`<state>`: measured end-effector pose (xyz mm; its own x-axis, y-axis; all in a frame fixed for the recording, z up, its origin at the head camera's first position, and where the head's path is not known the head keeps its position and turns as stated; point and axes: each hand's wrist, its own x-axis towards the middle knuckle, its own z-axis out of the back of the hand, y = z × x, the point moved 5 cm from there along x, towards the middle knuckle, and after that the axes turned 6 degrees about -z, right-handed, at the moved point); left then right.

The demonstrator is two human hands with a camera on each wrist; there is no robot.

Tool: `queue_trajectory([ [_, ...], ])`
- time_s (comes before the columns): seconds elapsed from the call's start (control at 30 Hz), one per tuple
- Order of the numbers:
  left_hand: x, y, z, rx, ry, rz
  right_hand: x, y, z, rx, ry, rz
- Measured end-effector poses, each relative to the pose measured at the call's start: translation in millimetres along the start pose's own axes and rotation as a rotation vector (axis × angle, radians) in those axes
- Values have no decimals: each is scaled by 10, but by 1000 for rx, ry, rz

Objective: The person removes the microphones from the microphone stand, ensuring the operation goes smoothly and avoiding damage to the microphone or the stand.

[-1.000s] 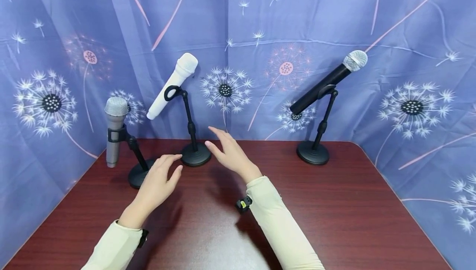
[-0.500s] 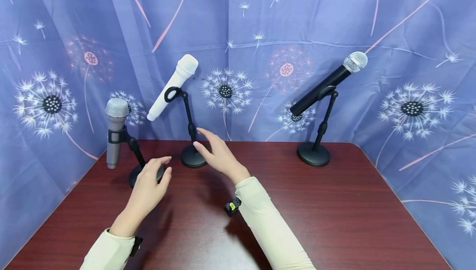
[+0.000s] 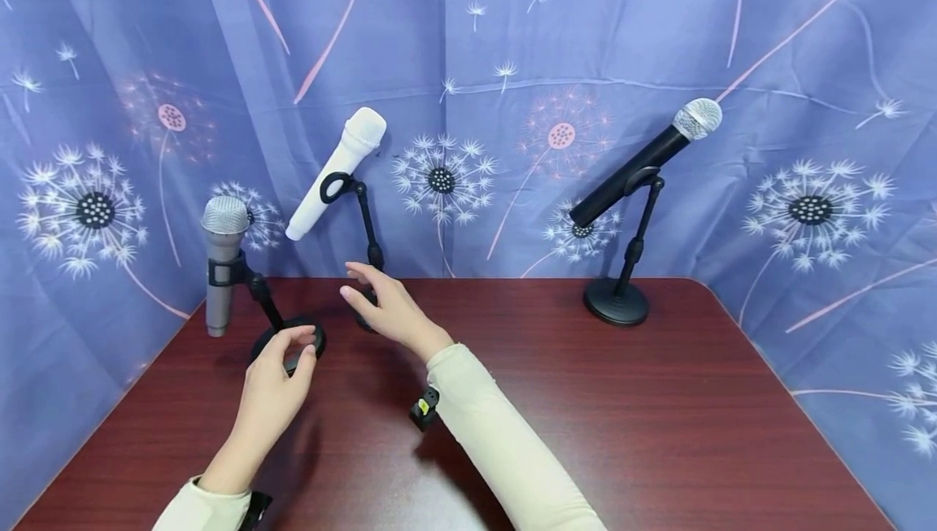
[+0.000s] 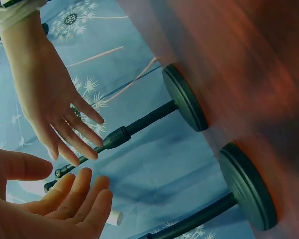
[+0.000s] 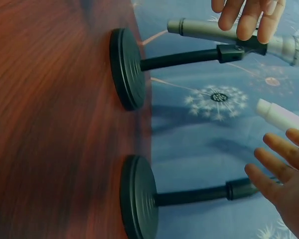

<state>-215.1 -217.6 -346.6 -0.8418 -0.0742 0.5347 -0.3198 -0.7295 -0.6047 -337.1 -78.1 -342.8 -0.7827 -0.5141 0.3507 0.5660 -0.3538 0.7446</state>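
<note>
A grey microphone [image 3: 224, 258] with a silver mesh head sits upright in the clip of a black stand [image 3: 272, 307] at the left. My left hand [image 3: 271, 393] hovers in front of that stand's base, fingers loosely bent and holding nothing. Behind it a white microphone [image 3: 337, 173] leans in the clip of a second black stand [image 3: 369, 230]. My right hand [image 3: 391, 307] is in front of this stand, partly hiding its round base; its fingers are relaxed and hold nothing. The left wrist view shows the stand's base [image 4: 184, 97] apart from both hands.
A black microphone [image 3: 637, 169] with a silver head tilts in a third stand [image 3: 618, 300] at the back right of the dark red wooden table [image 3: 659, 409]. A blue dandelion-print curtain [image 3: 483, 43] hangs behind and beside the table.
Both hands have moved left. The left hand has come lower and nearer, uncovering part of the grey microphone's base; the right hand has moved in front of the white microphone's stand. The microphones stay put.
</note>
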Motion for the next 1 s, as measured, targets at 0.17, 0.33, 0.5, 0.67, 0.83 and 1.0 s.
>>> queue_trajectory([
  [0.17,-71,31,23,8,-3,13,74,1,-78,1,21,-3],
  [0.33,-113,72,50,-4,-19,45,143,37,-173,15,70,11],
  [0.5,-118,118,71,-4,-30,72,213,96,-282,29,101,19],
  [0.67,-100,156,89,-17,-84,128,253,106,-397,61,140,-9],
  [0.83,-99,191,90,-42,-97,177,274,116,-512,97,177,-28],
  [1.0,-121,221,111,-48,-97,193,284,153,-606,141,207,-57],
])
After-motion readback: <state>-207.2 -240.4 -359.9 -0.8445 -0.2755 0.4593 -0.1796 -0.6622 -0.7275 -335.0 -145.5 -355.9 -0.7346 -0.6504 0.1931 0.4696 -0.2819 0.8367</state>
